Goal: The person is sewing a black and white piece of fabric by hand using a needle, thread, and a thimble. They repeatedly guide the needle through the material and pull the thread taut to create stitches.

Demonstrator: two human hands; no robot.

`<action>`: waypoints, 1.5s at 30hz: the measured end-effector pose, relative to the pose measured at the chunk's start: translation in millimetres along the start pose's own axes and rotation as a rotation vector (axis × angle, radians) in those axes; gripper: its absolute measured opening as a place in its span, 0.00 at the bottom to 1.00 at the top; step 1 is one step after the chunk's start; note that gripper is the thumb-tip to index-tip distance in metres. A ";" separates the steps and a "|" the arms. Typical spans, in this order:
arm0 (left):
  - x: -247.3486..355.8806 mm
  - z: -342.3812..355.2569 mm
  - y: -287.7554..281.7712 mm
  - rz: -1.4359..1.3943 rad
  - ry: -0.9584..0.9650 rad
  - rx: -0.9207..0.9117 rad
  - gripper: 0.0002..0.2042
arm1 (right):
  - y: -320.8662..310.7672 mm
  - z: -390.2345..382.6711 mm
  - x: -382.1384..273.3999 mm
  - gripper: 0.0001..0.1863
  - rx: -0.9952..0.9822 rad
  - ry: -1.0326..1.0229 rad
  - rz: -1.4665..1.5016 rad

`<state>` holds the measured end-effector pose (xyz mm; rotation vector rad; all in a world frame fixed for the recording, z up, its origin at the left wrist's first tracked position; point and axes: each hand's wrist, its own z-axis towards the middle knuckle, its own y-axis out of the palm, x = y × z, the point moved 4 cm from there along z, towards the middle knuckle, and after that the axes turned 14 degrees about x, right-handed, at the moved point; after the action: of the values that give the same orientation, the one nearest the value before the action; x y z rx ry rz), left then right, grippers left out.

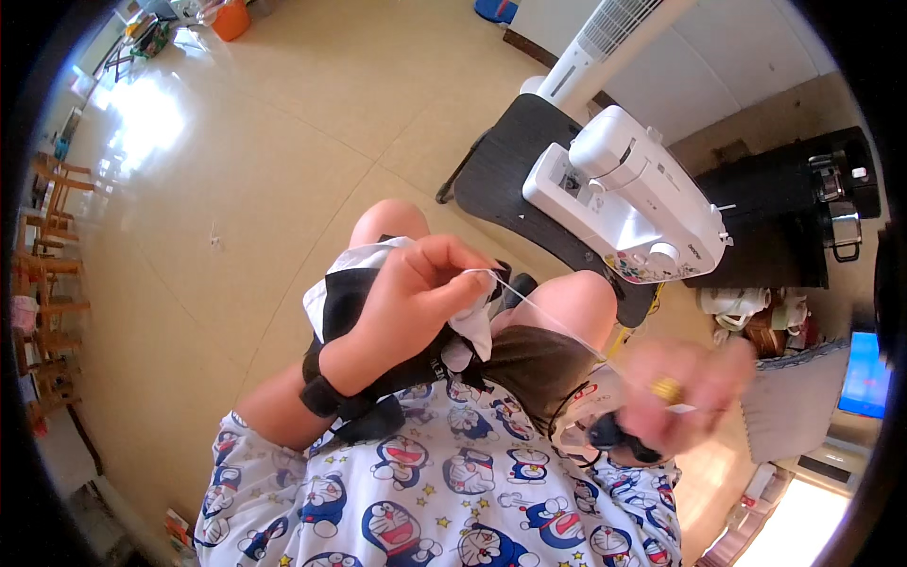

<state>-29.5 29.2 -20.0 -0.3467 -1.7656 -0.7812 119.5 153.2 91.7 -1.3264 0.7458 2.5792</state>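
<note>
My left hand (406,298) is closed in a pinch over my lap, gripping a white cloth (472,326) at its edge. A thin white thread (557,323) runs taut from those fingertips toward the right. At its other end is my right hand (694,383), raised off to the side and blurred by motion, with the thread drawn into its fingers. A small yellow ring-like thing (667,389) shows on that hand, too smeared to name. Whether a needle is there I cannot make out. Black and white fabric (345,293) lies across my lap under the left hand.
A white sewing machine (633,194) stands on a small black table (515,142) ahead to the right. Behind it rises a white tower fan (605,47). Wooden stools (57,227) line the far left, and an orange bucket (229,19) stands at the back.
</note>
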 end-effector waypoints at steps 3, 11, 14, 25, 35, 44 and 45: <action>1.8 2.8 2.1 -0.052 -0.054 -0.007 0.03 | -38.9 -5.8 -55.1 0.12 0.051 -0.193 0.082; 0.0 3.0 -3.8 -0.110 -0.014 0.001 0.03 | -96.8 -37.7 -146.7 0.09 0.231 -0.401 0.154; 0.3 3.7 -1.9 -0.077 -0.001 -0.014 0.03 | -109.2 -45.8 -165.0 0.07 0.361 -0.454 0.135; -0.3 1.0 2.3 -0.085 -0.016 -0.069 0.02 | -121.2 -51.2 -184.2 0.05 0.316 -0.463 0.157; 1.6 0.7 3.3 -0.103 -0.054 -0.080 0.02 | -136.3 -71.1 -186.7 0.07 0.524 -0.501 -0.052; 4.7 -7.7 11.5 -0.138 -0.100 -0.149 0.03 | -13.3 -7.4 -2.5 0.06 -0.193 0.179 -1.013; 5.5 -7.3 11.8 -0.142 -0.099 -0.147 0.03 | -6.1 -1.7 8.7 0.08 -0.243 0.158 -1.012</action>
<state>-19.1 32.3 -9.7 -0.3663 -1.8447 -1.0141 117.7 156.9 81.7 -1.4488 -0.2338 1.7708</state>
